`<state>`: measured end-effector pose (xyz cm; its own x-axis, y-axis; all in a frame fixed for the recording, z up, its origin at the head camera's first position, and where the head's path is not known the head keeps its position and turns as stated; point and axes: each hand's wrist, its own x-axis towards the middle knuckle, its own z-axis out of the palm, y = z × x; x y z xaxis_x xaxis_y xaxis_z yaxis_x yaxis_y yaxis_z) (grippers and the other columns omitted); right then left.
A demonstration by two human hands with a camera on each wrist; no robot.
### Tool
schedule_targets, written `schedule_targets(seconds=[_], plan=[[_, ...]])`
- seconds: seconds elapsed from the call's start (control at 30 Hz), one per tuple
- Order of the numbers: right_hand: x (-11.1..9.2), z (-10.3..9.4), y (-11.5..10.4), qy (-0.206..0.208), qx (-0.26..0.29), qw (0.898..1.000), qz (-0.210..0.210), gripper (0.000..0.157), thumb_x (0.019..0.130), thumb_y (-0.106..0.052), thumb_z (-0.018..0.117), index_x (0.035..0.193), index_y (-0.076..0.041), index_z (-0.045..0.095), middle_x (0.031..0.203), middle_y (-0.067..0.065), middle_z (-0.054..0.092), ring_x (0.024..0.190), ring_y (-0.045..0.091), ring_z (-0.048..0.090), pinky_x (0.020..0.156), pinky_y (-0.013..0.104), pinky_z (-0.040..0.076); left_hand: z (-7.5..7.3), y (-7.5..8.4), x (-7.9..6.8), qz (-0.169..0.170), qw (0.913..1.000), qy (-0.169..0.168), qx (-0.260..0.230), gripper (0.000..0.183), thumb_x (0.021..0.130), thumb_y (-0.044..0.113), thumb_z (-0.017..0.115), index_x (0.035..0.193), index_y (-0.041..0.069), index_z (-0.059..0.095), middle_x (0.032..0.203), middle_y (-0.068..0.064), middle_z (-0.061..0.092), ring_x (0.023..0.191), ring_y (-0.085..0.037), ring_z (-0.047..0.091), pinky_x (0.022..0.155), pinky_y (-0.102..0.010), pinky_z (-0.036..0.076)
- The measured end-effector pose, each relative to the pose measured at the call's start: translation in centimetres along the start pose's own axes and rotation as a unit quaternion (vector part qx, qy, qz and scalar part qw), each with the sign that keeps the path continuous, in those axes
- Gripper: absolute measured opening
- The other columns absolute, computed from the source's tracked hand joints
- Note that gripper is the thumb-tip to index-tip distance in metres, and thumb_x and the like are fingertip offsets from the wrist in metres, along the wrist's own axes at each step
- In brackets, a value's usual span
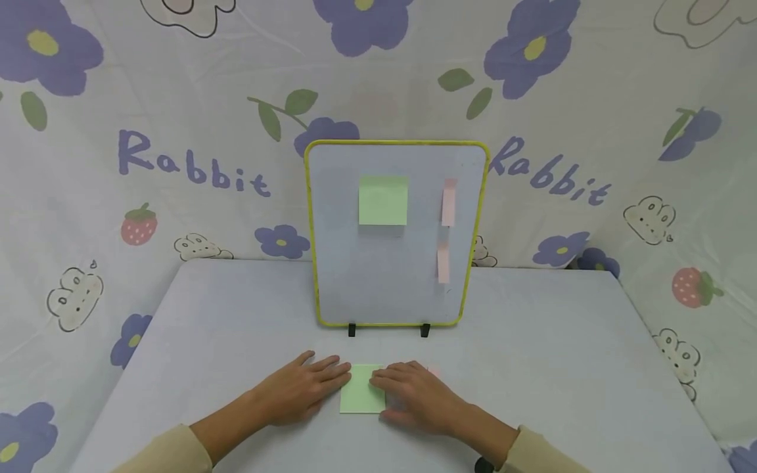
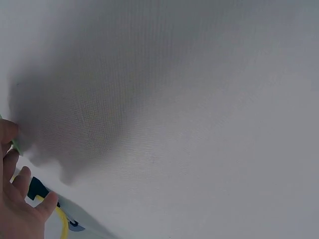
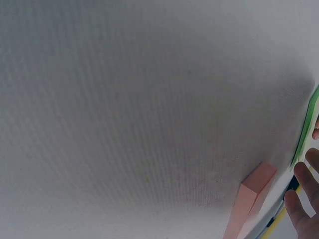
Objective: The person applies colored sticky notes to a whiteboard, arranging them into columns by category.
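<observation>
A pad of light green sticky notes [image 1: 362, 397] lies on the white table in front of the board. My left hand [image 1: 304, 387] is at its left edge, fingers spread and fairly straight, the fingertips at the pad's upper left corner. From the other side my right hand [image 1: 416, 397] reaches over the pad's right edge, its fingertips on the upper right part and the thumb near the lower right corner. A pink sticky-note block [image 3: 251, 196] stands beside the right hand in the right wrist view; in the head view that hand mostly hides it.
A whiteboard [image 1: 384, 282] with a yellow rim stands upright on black feet [image 1: 351, 330]. It bears a green note [image 1: 383, 201], an upper pink strip [image 1: 449, 205] and a lower pink strip [image 1: 443, 264]. Patterned cloth [image 1: 402, 105] hangs behind. A dark round object [image 1: 483, 466] is by the right forearm.
</observation>
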<state>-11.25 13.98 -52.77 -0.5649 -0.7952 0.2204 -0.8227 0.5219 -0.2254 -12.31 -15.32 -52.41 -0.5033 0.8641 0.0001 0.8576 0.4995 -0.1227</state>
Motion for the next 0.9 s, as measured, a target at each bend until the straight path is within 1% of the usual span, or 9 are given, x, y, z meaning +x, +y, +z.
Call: schedule_targets(seconds=[0.07,0.27,0.37,0.5,0.7,0.83,0.9], plan=[[-0.05,0.14,0.03,0.000,-0.006,1.000,0.000,0.049,0.086,-0.038,0.076,0.126,-0.013,0.065,0.127,0.001,0.066,0.118,0.019,0.059,0.097,0.038,0.047,0.09,0.03,-0.06,0.000,1.0000,0.000,0.002,0.054,0.096,0.024,0.061,0.147,0.013,0.050,0.152,-0.001,0.047,0.138,-0.021,0.046,0.102,-0.052,0.044],[-0.13,0.59,0.15,0.011,-0.044,0.999,-0.019,0.046,0.085,-0.040,0.076,0.122,-0.014,0.068,0.123,0.001,0.067,0.118,0.021,0.059,0.096,0.039,0.047,0.24,0.13,-0.11,-0.002,1.0000,-0.009,0.001,0.054,0.097,0.024,0.060,0.148,0.013,0.048,0.154,-0.001,0.045,0.138,-0.021,0.045,0.102,-0.052,0.044],[-0.17,0.72,0.21,0.015,-0.052,0.998,-0.024,0.045,0.085,-0.041,0.076,0.121,-0.014,0.068,0.123,0.001,0.067,0.117,0.021,0.059,0.095,0.038,0.047,0.20,0.19,-0.10,-0.004,1.0000,-0.005,-0.005,0.053,0.097,0.024,0.060,0.148,0.013,0.049,0.153,-0.001,0.046,0.138,-0.022,0.046,0.101,-0.052,0.044],[-0.16,0.80,0.23,0.026,-0.053,0.998,-0.031,0.042,0.084,-0.038,0.078,0.118,-0.014,0.069,0.122,0.001,0.068,0.116,0.021,0.060,0.094,0.038,0.047,0.02,0.23,-0.09,-0.006,0.9999,-0.008,-0.006,0.053,0.097,0.024,0.060,0.148,0.013,0.049,0.153,-0.001,0.046,0.138,-0.022,0.046,0.101,-0.052,0.045],[-0.17,0.72,0.16,0.023,-0.045,0.998,-0.025,0.034,0.086,-0.035,0.076,0.112,-0.015,0.071,0.124,0.002,0.068,0.115,0.021,0.060,0.093,0.038,0.048,0.08,0.22,-0.11,-0.013,0.9993,-0.034,-0.003,0.054,0.099,0.026,0.056,0.151,0.014,0.045,0.156,0.000,0.041,0.141,-0.021,0.042,0.104,-0.051,0.043],[-0.14,0.65,0.07,0.017,-0.036,0.999,-0.019,0.028,0.089,-0.033,0.073,0.110,-0.015,0.072,0.124,0.003,0.069,0.115,0.022,0.061,0.093,0.038,0.048,0.12,0.22,-0.08,-0.013,0.9993,-0.034,0.003,0.054,0.099,0.025,0.055,0.151,0.015,0.045,0.156,0.001,0.041,0.141,-0.020,0.042,0.104,-0.050,0.043],[-0.13,0.65,0.04,0.021,-0.034,0.999,-0.020,0.024,0.090,-0.031,0.071,0.108,-0.015,0.072,0.122,0.003,0.069,0.115,0.021,0.062,0.093,0.038,0.048,0.04,0.28,-0.05,-0.012,0.9995,-0.030,0.003,0.054,0.098,0.025,0.056,0.150,0.014,0.046,0.155,0.000,0.043,0.140,-0.021,0.043,0.103,-0.050,0.044]])
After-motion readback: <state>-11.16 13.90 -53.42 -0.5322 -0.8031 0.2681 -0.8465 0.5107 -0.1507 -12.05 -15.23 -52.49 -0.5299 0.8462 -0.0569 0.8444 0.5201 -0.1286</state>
